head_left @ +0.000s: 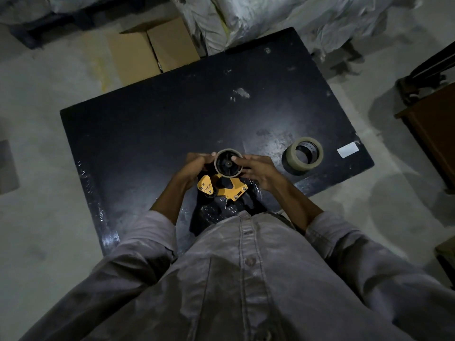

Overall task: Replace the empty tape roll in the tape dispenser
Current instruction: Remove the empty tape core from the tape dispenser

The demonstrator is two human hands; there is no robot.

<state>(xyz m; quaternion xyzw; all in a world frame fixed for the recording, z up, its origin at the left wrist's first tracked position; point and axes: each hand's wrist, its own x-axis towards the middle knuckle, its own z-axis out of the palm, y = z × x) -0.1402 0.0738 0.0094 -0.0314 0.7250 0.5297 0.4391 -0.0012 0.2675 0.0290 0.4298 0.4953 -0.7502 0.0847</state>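
A yellow and black tape dispenser is held above the near edge of the black table. An empty cardboard tape core sits on its black hub at the top. My left hand grips the dispenser from the left, fingers touching the core's rim. My right hand comes in from the right with its fingertips pinching the core's rim. A full roll of beige tape lies flat on the table to the right, apart from both hands.
A white label is stuck near the table's right corner. Cardboard boxes and plastic-wrapped bundles stand behind the table. A brown wooden cabinet is at the right. Grey floor surrounds the table.
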